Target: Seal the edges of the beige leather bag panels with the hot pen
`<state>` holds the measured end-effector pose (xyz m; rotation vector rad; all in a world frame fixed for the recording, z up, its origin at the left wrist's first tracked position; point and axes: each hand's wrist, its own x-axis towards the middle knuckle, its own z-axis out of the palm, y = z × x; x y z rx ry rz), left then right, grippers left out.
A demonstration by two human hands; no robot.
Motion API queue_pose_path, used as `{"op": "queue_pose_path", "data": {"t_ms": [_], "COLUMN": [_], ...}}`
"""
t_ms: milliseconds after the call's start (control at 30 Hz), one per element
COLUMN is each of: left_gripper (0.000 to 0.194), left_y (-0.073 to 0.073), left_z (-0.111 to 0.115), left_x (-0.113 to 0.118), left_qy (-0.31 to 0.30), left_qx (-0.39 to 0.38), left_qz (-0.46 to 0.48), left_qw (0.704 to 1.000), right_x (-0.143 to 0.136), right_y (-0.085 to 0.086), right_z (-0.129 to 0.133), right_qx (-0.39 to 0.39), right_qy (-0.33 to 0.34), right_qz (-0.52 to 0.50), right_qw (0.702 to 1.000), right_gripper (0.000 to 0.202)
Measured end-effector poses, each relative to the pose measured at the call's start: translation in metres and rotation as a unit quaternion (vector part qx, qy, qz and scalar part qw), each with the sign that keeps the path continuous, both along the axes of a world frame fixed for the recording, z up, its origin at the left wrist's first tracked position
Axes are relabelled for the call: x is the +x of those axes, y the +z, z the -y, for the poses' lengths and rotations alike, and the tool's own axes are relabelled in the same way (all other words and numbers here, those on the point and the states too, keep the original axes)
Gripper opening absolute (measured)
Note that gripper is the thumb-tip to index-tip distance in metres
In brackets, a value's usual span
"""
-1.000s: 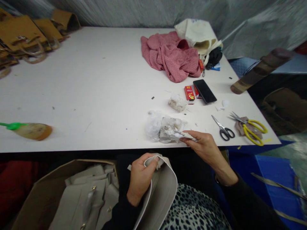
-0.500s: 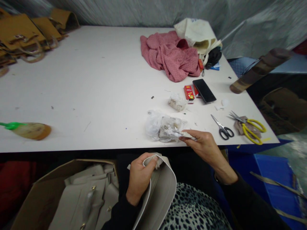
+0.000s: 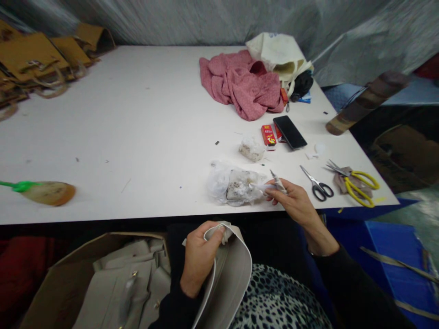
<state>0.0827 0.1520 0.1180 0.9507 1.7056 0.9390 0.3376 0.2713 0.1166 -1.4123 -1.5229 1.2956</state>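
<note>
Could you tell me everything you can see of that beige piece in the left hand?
The beige piece looks like smooth, flexible leather, its two pale-edged walls curving apart around an open hollow. The left hand grips its upper end. It slants down before the spotted garment, below the table edge; its lower end leaves the picture.

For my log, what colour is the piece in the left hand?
The piece looks light greyish beige; the head view, the only one, shows it best.

Soft light spreads evenly over the white table (image 3: 137, 114); outer edges (brown bags (image 3: 37, 55) included) look smeared.
</note>
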Motion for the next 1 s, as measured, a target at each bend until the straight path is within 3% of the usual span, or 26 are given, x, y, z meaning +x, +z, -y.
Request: {"op": "queue_pose_path", "data": {"t_ms": [100,367,567,800,900,1000], "left_gripper": [0.027,0.029,0.031,0.031,0.031,0.03], "left_y": [0.0,0.0,0.001,0.001,0.0,-0.001], "left_z": [0.001,0.004,0.007,0.007,0.009,0.01], "left_x": [-0.001,-0.001,-0.001,0.001,0.002,0.002], "left_qy": [-0.007,-0.015,-0.018,-0.019,-0.02,-0.018], "left_qx": [0.006,0.003,0.003,0.0,-0.001,-0.001], "left_qz": [-0.014,-0.02,-0.034,-0.023,-0.029,-0.032], "left_qw": [1.0,1.0,0.999,1.0,0.999,0.999], "right_x": [0.008,0.004,0.006,0.011,0.01,0.012], "right_y": [-0.006,-0.019,-0.026,-0.032,-0.027,-0.003], "right_z": [-0.014,-0.035,-0.032,-0.026,-0.024,-0.016], "right_qx": [0.006,0.094,0.141,0.163,0.192,0.262], "right_qy": [-0.023,0.016,0.03,0.031,0.014,-0.045], "right_qz": [-0.002,0.08,0.18,0.177,0.185,0.173], "right_qw": [1.0,0.992,0.973,0.97,0.964,0.948], "right_gripper": [0.034,0.03,0.025,0.021,0.022,0.023]}}
